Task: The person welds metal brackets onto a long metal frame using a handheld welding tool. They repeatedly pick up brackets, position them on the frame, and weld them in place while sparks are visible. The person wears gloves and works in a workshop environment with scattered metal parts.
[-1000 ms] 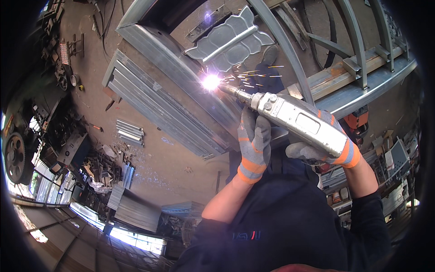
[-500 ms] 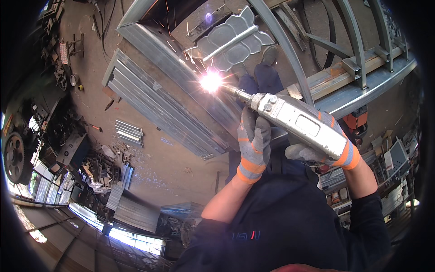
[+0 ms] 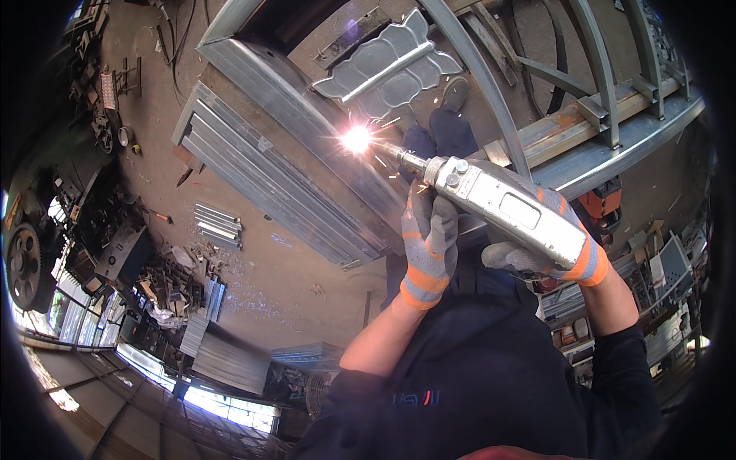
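My right hand (image 3: 529,259), in a grey and orange work glove, is wrapped round the body of a silver handheld welding gun (image 3: 510,211). Against the underside of the gun's front end, the curled fingers of my gloved left hand (image 3: 431,238) steady it; part of their grip is hidden. A glaring white-pink arc (image 3: 357,139) burns at the nozzle tip and hides the exact contact point. It sits on the edge of a grey steel beam (image 3: 295,103), part of a large frame. Small sparks fly around the nozzle.
Ribbed metal panels (image 3: 268,184) lie left of the beam. Beyond it is a scalloped metal plate (image 3: 391,65), near dark-trousered legs and a shoe (image 3: 455,93). Curved steel bars (image 3: 491,84) rise at the right. Cut metal strips (image 3: 218,224) and scrap lie on the floor.
The spark spray has shifted from long streaks up and left of the arc to short bits right of it, towards the nozzle. Both hands and the gun hold almost the same place.
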Demonstrator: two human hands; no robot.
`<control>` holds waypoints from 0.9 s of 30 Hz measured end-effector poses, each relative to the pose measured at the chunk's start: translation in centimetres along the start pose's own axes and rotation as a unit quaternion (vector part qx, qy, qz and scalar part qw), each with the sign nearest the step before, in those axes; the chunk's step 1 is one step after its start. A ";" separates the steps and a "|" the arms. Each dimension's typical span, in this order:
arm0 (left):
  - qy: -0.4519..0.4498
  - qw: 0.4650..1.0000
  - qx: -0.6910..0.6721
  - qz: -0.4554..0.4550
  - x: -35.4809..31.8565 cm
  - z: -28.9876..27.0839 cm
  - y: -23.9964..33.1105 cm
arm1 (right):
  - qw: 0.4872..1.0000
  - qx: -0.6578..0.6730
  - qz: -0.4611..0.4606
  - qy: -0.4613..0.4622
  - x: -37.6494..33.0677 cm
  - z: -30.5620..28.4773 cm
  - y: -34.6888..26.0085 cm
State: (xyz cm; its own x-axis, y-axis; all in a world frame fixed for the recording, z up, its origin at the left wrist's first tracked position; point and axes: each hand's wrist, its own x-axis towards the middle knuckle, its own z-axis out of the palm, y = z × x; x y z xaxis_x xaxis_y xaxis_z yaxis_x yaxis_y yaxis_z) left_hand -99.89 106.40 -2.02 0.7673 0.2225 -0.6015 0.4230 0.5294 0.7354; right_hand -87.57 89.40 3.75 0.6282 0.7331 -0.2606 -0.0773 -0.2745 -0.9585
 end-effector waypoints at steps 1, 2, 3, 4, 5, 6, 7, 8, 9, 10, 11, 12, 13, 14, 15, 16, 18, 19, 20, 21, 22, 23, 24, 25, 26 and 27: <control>-0.004 0.996 0.092 0.018 0.0 -0.4 0.1 | 1.000 0.003 -0.002 0.003 -0.1 0.0 0.0; -0.011 0.993 0.116 0.019 0.0 -0.5 0.0 | 1.000 0.004 0.000 0.001 -0.1 0.0 0.0; -0.026 0.992 0.124 0.016 -0.1 -0.7 0.1 | 1.000 0.010 0.005 -0.002 -0.2 0.0 0.0; -0.024 0.986 0.165 0.023 -0.1 -0.9 0.0 | 1.000 0.015 0.003 0.002 -0.2 0.0 0.1; -0.019 0.983 0.176 0.044 -0.1 -0.9 -0.1 | 1.000 0.025 0.004 0.005 -0.2 0.1 0.2; -0.015 0.984 0.175 0.044 -0.2 -0.9 -0.2 | 0.999 0.035 0.003 0.005 -0.1 0.0 0.3; -0.010 0.984 0.173 0.044 -0.2 -0.9 -0.4 | 1.000 0.027 -0.010 0.008 -0.1 0.1 0.4; -0.005 0.987 0.158 0.023 -0.3 -0.9 -0.4 | 1.000 0.018 -0.024 0.009 -0.1 0.0 0.5; -0.003 0.994 0.112 0.004 -0.4 -0.9 -0.6 | 0.999 0.011 -0.034 0.010 -0.2 0.0 0.6; 0.001 0.998 0.066 -0.016 -0.4 -0.8 -0.7 | 0.999 0.012 -0.033 0.007 -0.2 0.0 0.6; 0.003 0.999 -0.011 -0.034 -0.4 -0.7 -0.8 | 1.000 0.014 -0.028 0.004 -0.3 0.0 0.7; -0.003 0.999 -0.026 -0.021 -0.3 -0.6 -0.9 | 1.000 0.014 -0.020 -0.002 -0.4 -0.1 0.7; -0.003 0.995 -0.088 -0.039 -0.2 -0.6 -0.9 | 1.000 0.019 -0.014 -0.002 -0.5 -0.1 0.8; -0.005 0.996 -0.087 -0.034 -0.2 -0.4 -0.8 | 1.000 0.022 -0.005 -0.005 -0.6 -0.1 0.9; -0.004 0.997 -0.072 -0.020 -0.1 -0.3 -0.6 | 0.999 0.036 0.013 -0.011 -0.7 -0.1 1.0; -0.010 0.996 -0.084 -0.026 0.0 -0.2 -0.4 | 1.000 0.024 0.005 -0.011 -0.8 -0.1 1.0; -0.016 0.994 -0.087 -0.063 -0.1 0.0 0.2 | 0.999 0.031 0.013 -0.017 -0.9 -0.2 1.0; -0.036 0.993 -0.096 -0.051 -0.1 0.0 0.5 | 1.000 0.010 0.006 -0.008 -0.9 -0.3 0.9; -0.037 0.993 -0.094 -0.054 -0.2 0.1 0.8 | 1.000 0.012 0.010 -0.007 -1.1 -0.6 0.5; -0.044 0.994 -0.085 -0.056 -0.2 0.0 1.0 | 0.999 -0.004 0.046 -0.025 -1.3 -0.9 0.1; -0.056 0.994 -0.066 -0.059 -0.3 -0.1 1.1 | 0.997 -0.012 0.066 -0.034 -1.5 -1.2 -0.4; -0.073 0.995 -0.041 -0.060 -0.4 -0.3 1.2 | 0.996 -0.008 0.077 -0.035 -1.6 -1.4 -0.9; -0.099 0.993 -0.020 -0.066 -0.4 -0.6 1.2 | 0.995 0.005 0.096 -0.025 -1.7 -1.5 -1.4; -0.126 0.990 0.002 -0.070 -0.4 -0.8 1.2 | 0.993 0.019 0.114 -0.014 -1.8 -1.6 -1.8; -0.154 0.985 0.041 -0.060 -0.2 -1.2 1.2 | 0.991 0.033 0.132 -0.003 -1.8 -1.7 -2.3; -0.175 0.981 0.067 -0.049 -0.1 -1.5 1.2 | 0.988 0.063 0.144 0.003 -1.6 -1.7 -2.4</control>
State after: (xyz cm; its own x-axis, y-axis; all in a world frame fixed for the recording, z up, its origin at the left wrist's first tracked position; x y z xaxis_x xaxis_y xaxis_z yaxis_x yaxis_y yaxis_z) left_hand -100.16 108.23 -1.54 0.8285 -0.1312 -0.5444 0.5444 0.4169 0.7279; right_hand -87.08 87.82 6.70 0.5712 0.6320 -0.5238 -0.3491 -0.3904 -0.8519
